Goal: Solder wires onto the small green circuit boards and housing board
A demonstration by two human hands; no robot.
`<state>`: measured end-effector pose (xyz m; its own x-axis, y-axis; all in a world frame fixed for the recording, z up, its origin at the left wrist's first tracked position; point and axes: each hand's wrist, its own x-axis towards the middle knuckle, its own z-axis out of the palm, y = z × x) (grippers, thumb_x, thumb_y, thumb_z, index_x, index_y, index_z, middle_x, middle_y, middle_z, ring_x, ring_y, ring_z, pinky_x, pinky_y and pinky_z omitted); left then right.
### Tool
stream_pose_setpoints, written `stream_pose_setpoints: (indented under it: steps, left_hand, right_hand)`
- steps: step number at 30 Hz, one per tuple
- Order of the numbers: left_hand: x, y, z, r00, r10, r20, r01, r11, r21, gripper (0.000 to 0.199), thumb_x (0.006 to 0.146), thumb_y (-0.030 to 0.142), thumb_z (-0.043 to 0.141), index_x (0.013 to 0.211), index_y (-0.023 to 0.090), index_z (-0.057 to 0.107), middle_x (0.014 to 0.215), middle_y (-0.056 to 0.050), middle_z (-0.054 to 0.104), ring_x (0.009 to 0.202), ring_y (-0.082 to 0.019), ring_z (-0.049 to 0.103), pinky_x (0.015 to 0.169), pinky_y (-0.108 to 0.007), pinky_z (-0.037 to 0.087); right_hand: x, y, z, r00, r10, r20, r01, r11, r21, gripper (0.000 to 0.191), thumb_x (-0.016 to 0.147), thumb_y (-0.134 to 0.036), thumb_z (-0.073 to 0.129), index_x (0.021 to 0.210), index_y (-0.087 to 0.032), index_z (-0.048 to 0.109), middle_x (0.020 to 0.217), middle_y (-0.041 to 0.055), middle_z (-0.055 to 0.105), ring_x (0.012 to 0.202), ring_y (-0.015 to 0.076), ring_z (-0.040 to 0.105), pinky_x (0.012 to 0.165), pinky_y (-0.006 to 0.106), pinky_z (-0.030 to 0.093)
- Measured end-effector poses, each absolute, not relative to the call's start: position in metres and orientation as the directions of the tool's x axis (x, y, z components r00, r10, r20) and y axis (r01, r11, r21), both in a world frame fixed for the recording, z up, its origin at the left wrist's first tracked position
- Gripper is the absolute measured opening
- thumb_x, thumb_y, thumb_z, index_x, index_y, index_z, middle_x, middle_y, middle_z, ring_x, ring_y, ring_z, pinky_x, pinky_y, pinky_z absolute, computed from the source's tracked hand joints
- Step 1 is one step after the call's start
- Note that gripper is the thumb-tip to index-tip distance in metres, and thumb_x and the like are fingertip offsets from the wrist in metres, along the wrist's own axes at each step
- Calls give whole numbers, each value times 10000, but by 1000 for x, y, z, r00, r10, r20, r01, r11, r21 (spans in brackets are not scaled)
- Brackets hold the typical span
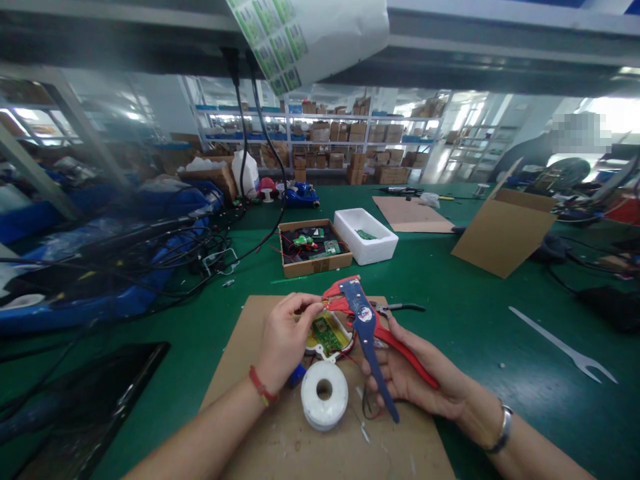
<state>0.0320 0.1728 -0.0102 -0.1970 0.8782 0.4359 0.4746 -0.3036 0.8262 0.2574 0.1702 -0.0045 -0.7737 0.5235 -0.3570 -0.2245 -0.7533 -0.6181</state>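
Right hand [419, 395] holds splayed wire stripper [365, 319] — left hand [285, 337] pinches something tiny [325, 303] at its nose

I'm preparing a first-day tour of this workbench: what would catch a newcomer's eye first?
Probably the red-and-blue hand tool near the centre, held in the right hand, its head close to the left hand's fingertips. Next, the white spool on the brown board, between the forearms. Overhead, a white sheet with green labels juts into view.
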Motion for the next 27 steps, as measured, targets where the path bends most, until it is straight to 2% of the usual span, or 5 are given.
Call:
stream_pose_setpoints:
  steps: [5, 10, 24, 27]
  left_hand:
    - [31, 172, -7, -176, 882, 436, 478, -311, 822, 67, 804, 237, 649, 763, 223, 700, 784, -1, 719, 725, -160, 638, 671, -279, 481]
    - [30, 171, -6, -139, 885, 445, 476, -334, 813, 53, 794, 237, 662, 763, 233, 705, 793, 0, 726, 724, -165, 643, 671, -286, 488]
    - [31, 172, -6, -137, 875, 464, 481, -351, 803, 83, 824, 231, 628, 762, 213, 679, 781, -4, 699, 733, -159, 625, 678, -271, 467]
    - [31, 172, -5, -125, 877, 464, 485, -354, 799, 83, 830, 233, 620, 770, 212, 672, 780, -2, 692, 735, -156, 615, 678, -268, 457]
  right_hand:
    - [259, 170, -4, -759, 547, -353, -219, -725, -653, 580, 898, -579, 410, 974, -46, 626, 844, 113, 612, 702, 188, 637, 675, 365, 523]
    - [261, 171, -5, -747, 565, -350, -217, -705, -675, 551, 911, -545, 420, 1021, -42, 617, 820, 106, 617, 662, 168, 645, 617, 314, 534]
    - [259, 171, -5, -743, 566, -357, -193, -692, -695, 527, 869, -584, 479, 903, -82, 633, 799, 90, 628, 646, 148, 641, 621, 298, 538]
    - [258, 168, -3, -737, 577, -351, -190, -676, -712, 492, 847, -578, 523, 949, -107, 620, 763, 70, 632, 609, 137, 635, 585, 279, 532]
